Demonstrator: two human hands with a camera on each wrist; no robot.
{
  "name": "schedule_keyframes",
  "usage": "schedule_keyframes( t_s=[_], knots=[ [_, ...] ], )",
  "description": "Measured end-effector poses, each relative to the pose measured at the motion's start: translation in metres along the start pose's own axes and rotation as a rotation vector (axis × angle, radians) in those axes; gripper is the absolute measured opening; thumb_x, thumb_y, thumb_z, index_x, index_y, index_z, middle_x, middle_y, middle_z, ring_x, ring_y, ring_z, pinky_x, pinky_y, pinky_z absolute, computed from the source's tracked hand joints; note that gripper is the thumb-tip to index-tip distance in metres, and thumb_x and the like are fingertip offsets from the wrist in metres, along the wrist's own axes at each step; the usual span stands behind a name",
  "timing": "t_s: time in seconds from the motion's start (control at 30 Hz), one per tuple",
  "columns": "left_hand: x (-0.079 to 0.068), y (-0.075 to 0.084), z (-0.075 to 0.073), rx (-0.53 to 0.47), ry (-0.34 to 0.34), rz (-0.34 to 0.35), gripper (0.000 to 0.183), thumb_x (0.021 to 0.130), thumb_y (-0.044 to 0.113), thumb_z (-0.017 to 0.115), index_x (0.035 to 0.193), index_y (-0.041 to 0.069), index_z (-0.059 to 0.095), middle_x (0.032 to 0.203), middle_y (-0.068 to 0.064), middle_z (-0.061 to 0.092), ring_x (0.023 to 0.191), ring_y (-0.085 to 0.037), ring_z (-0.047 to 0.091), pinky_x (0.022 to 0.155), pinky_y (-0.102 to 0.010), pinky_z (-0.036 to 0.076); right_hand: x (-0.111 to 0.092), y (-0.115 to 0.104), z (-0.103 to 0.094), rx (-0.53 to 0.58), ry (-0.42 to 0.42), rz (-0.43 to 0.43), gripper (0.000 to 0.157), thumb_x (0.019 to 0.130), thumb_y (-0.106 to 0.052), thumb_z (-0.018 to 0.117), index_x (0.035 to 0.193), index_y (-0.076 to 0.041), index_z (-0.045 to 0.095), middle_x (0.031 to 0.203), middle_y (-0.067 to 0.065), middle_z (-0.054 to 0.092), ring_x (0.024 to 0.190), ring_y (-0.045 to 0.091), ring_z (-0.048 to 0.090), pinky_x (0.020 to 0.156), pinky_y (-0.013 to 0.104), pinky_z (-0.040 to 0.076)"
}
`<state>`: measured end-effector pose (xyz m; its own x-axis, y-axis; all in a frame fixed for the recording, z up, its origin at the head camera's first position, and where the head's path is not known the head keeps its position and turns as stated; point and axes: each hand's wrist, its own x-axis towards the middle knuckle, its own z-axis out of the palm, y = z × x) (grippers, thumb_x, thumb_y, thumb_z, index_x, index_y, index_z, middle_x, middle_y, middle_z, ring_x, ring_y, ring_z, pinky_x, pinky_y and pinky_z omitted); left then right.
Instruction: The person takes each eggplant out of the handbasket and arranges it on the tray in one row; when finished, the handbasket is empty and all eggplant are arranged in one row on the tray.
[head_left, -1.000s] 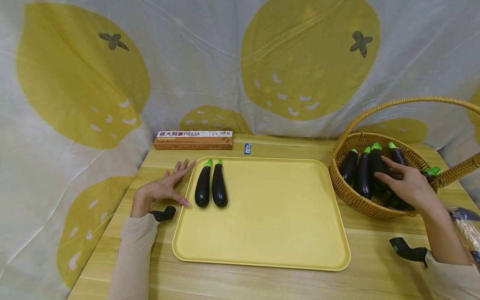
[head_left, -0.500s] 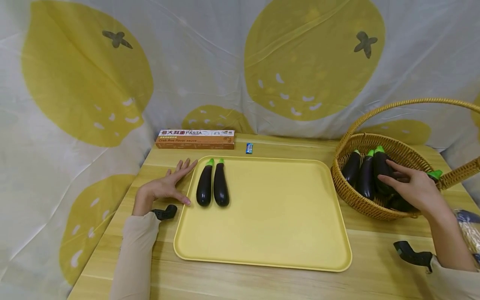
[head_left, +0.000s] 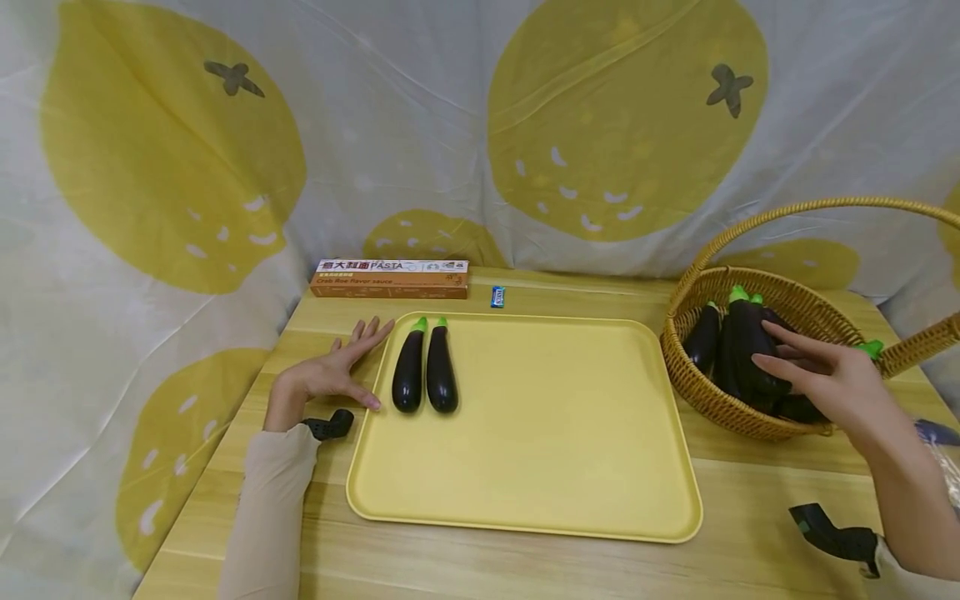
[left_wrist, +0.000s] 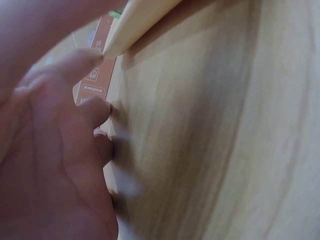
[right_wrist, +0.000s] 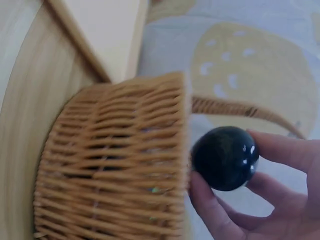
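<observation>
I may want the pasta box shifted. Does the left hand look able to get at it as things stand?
Probably yes: the left hand, fingers spread by the tray, grips nothing, and the pasta box lies just beyond, with nothing visible between them.

My right hand (head_left: 836, 377) grips 1 eggplant (head_left: 752, 350) above others (head_left: 702, 337) in the wicker basket (head_left: 708, 407); my left hand (head_left: 327, 375), fingers spread, touches the yellow tray (head_left: 570, 425) bearing 2 eggplants (head_left: 407, 372) side by side.
</observation>
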<state>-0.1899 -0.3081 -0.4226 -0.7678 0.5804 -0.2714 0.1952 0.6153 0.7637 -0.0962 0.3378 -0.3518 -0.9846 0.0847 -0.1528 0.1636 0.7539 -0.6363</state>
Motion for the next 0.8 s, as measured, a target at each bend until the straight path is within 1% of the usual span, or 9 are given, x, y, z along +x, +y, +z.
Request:
schedule_keyframes(
  t_s=[0.03, 0.17, 0.23, 0.3, 0.4, 0.57, 0.63, 0.7, 0.8],
  knots=[
    [0.0, 0.0, 0.0, -0.002, -0.002, 0.001, 0.132, 0.074, 0.027, 0.093, 0.168, 0.013, 0.001, 0.169, -0.025, -0.024, 0.152, -0.046, -0.033, 0.116, -0.073, -0.024, -0.004, -0.002, 0.0, 0.004, -0.004, -0.005, 0.074, 0.102, -0.051, 0.061, 0.163, -0.019, 0.033, 0.146, 0.028, 0.052, 0.08, -0.006, 0.054, 0.064, 0.026, 0.047],
    [0.0, 0.0, 0.0, -0.004, 0.0, 0.001, 0.131, 0.075, 0.026, 0.093, 0.168, 0.012, 0.002, 0.169, -0.025, -0.024, 0.153, -0.046, -0.032, 0.116, -0.074, -0.024, -0.018, -0.007, -0.001, 0.046, -0.013, -0.043, 0.068, 0.102, -0.042, 0.065, 0.16, -0.021, 0.039, 0.129, -0.013, 0.065, 0.083, -0.012, 0.056, 0.063, 0.027, 0.051],
    [0.0, 0.0, 0.0, -0.004, 0.001, 0.0, 0.131, 0.075, 0.026, 0.093, 0.168, 0.012, 0.002, 0.169, -0.025, -0.024, 0.153, -0.046, -0.032, 0.116, -0.074, -0.023, -0.025, -0.01, -0.001, 0.08, -0.006, -0.071, 0.064, 0.102, -0.036, 0.067, 0.158, -0.022, 0.043, 0.116, -0.036, 0.058, 0.085, -0.014, 0.055, 0.061, 0.026, 0.052],
    [0.0, 0.0, 0.0, -0.006, 0.001, 0.0, 0.131, 0.075, 0.026, 0.093, 0.168, 0.012, 0.002, 0.169, -0.025, -0.024, 0.153, -0.046, -0.032, 0.116, -0.074, -0.024, -0.031, -0.014, 0.0, 0.101, -0.008, -0.099, 0.061, 0.101, -0.031, 0.069, 0.157, -0.023, 0.046, 0.107, -0.045, 0.053, 0.086, -0.012, 0.056, 0.059, 0.026, 0.05],
    [-0.001, -0.001, 0.0, -0.006, 0.0, -0.004, 0.132, 0.075, 0.027, 0.093, 0.168, 0.013, 0.002, 0.169, -0.024, -0.024, 0.153, -0.045, -0.032, 0.116, -0.073, -0.024, -0.036, -0.023, 0.004, 0.102, -0.04, -0.126, 0.06, 0.1, -0.03, 0.07, 0.156, -0.025, 0.047, 0.118, -0.041, 0.054, 0.092, -0.016, 0.054, 0.062, 0.021, 0.05],
    [-0.001, -0.001, 0.0, 0.0, 0.0, -0.008, 0.132, 0.074, 0.028, 0.093, 0.168, 0.014, 0.001, 0.169, -0.024, -0.024, 0.153, -0.045, -0.033, 0.117, -0.073, -0.023, -0.035, -0.049, 0.019, 0.074, -0.122, -0.151, 0.061, 0.099, -0.037, 0.07, 0.156, -0.034, 0.048, 0.151, -0.01, 0.053, 0.106, -0.018, 0.051, 0.078, 0.021, 0.051],
    [-0.001, -0.001, 0.0, 0.002, 0.001, -0.007, 0.133, 0.074, 0.028, 0.094, 0.168, 0.014, 0.001, 0.169, -0.024, -0.024, 0.153, -0.045, -0.032, 0.117, -0.073, -0.023, -0.033, -0.064, 0.028, 0.092, -0.149, -0.159, 0.061, 0.099, -0.04, 0.07, 0.155, -0.036, 0.048, 0.157, 0.003, 0.051, 0.11, -0.012, 0.054, 0.085, 0.026, 0.049],
    [0.0, 0.0, -0.001, 0.002, 0.0, -0.006, 0.133, 0.074, 0.028, 0.094, 0.168, 0.013, 0.001, 0.169, -0.024, -0.024, 0.153, -0.046, -0.032, 0.117, -0.073, -0.023, -0.031, -0.078, 0.042, 0.134, -0.164, -0.177, 0.061, 0.098, -0.042, 0.071, 0.154, -0.035, 0.049, 0.158, 0.008, 0.051, 0.119, -0.001, 0.058, 0.09, 0.03, 0.051],
    [0.0, 0.001, -0.001, 0.007, -0.004, -0.009, 0.133, 0.074, 0.029, 0.093, 0.168, 0.012, 0.001, 0.169, -0.024, -0.024, 0.153, -0.046, -0.032, 0.117, -0.073, -0.023, -0.025, -0.099, 0.065, 0.224, -0.194, -0.177, 0.062, 0.097, -0.044, 0.071, 0.154, -0.034, 0.05, 0.159, 0.006, 0.05, 0.132, 0.021, 0.056, 0.101, 0.047, 0.048]
  ],
)
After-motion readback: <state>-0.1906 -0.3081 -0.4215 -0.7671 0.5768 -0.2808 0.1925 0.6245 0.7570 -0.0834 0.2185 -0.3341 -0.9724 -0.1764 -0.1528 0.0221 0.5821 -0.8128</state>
